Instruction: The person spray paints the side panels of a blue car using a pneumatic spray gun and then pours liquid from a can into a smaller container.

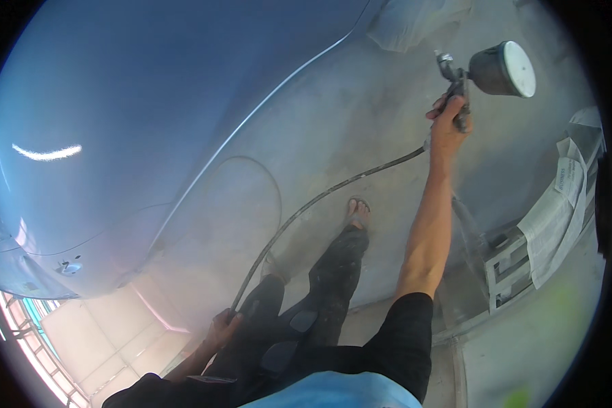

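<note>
My right hand (450, 122), at the end of an outstretched arm, is closed round the grip of a paint spray gun (460, 85). A dark cup with a pale round lid (520, 69) is attached to the gun, tipped to the right. From the gun's grip a dark air hose (333, 189) curves down to my left hand (222, 329), which is wrapped round it beside my leg. On the left spreads a large glossy blue car body panel (149, 88), with light reflected on it. The gun is apart from the panel.
A metal frame stand (500, 275) draped with printed paper (557, 217) stands at the right. Pale sheeting (418, 24) hangs at the top. Another stretch of hose (275, 180) loops over the dusty floor (387, 156) near my sandalled foot (358, 212). Railings (37, 347) show at lower left.
</note>
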The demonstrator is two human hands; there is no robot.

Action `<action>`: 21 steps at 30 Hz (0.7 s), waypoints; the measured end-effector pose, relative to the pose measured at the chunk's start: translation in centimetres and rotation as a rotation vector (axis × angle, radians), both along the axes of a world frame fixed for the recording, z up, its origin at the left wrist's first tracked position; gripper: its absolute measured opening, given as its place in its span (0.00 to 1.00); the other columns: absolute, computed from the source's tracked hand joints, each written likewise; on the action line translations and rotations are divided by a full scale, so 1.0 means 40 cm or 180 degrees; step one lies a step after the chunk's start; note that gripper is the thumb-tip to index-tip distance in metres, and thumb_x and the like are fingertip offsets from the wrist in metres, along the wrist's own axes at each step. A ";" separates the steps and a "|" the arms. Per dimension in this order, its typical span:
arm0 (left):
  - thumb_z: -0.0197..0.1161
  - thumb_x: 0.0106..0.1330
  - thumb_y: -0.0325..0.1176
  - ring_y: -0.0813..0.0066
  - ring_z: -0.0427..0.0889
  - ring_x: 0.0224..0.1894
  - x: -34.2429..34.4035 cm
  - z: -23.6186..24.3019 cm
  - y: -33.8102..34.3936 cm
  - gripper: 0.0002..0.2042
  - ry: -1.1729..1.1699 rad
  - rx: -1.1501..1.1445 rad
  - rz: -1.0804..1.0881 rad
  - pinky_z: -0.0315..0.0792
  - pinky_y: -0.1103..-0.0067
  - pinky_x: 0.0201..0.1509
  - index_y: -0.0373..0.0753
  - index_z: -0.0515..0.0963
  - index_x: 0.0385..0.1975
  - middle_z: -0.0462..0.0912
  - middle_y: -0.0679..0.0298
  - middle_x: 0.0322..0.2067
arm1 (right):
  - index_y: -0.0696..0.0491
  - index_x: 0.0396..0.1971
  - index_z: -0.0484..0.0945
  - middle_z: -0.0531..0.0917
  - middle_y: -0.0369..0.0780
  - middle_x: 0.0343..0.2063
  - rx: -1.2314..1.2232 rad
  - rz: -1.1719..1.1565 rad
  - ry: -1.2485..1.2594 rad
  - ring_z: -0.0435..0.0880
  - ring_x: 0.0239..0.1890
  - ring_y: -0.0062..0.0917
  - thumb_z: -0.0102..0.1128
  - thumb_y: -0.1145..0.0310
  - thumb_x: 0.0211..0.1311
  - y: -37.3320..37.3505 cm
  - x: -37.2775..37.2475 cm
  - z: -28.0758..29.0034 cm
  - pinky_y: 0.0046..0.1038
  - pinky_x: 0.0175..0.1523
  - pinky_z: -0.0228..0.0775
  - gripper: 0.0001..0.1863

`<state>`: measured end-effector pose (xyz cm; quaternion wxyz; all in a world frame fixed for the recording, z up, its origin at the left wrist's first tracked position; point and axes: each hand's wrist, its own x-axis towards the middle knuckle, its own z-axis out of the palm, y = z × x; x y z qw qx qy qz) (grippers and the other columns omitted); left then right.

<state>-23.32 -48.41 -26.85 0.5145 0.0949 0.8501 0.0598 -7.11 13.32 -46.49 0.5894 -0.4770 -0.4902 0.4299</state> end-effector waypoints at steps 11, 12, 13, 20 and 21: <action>0.59 0.69 0.55 0.62 0.83 0.39 -0.008 -0.013 -0.182 0.28 0.0167 -0.0663 -0.0090 0.75 0.65 0.43 0.28 0.78 0.45 0.84 0.48 0.34 | 0.56 0.39 0.79 0.83 0.42 0.26 0.1655 0.1185 -0.0721 0.84 0.25 0.34 0.74 0.54 0.53 -0.496 -0.215 -0.209 0.28 0.30 0.75 0.23; 0.58 0.69 0.54 0.60 0.83 0.40 -0.019 -0.029 -0.247 0.28 0.0327 -0.0667 -0.0179 0.75 0.64 0.44 0.28 0.78 0.45 0.84 0.47 0.35 | 0.56 0.39 0.79 0.83 0.42 0.26 0.1625 0.1233 -0.0658 0.84 0.25 0.34 0.74 0.54 0.53 -0.539 -0.236 -0.221 0.28 0.30 0.75 0.23; 0.58 0.69 0.54 0.59 0.83 0.41 -0.017 -0.031 -0.275 0.28 0.0486 -0.0667 -0.0251 0.75 0.64 0.45 0.27 0.78 0.44 0.84 0.45 0.37 | 0.56 0.39 0.78 0.83 0.42 0.27 0.1521 0.1296 -0.0602 0.84 0.25 0.36 0.74 0.52 0.52 -0.587 -0.261 -0.235 0.31 0.30 0.75 0.25; 0.60 0.68 0.52 0.60 0.82 0.41 -0.061 -0.091 -0.325 0.27 0.0183 -0.0444 0.0077 0.75 0.65 0.45 0.27 0.78 0.44 0.83 0.47 0.36 | 0.55 0.37 0.75 0.80 0.43 0.28 0.1732 0.2056 -0.0776 0.80 0.24 0.39 0.71 0.43 0.49 -0.844 -0.384 -0.414 0.39 0.29 0.72 0.30; 0.61 0.67 0.51 0.61 0.82 0.40 -0.061 -0.100 -0.351 0.26 0.0172 -0.0480 0.0101 0.75 0.65 0.44 0.28 0.78 0.44 0.83 0.48 0.34 | 0.55 0.37 0.75 0.80 0.43 0.28 0.1737 0.2095 -0.0738 0.80 0.24 0.39 0.71 0.43 0.49 -0.875 -0.403 -0.419 0.39 0.29 0.72 0.30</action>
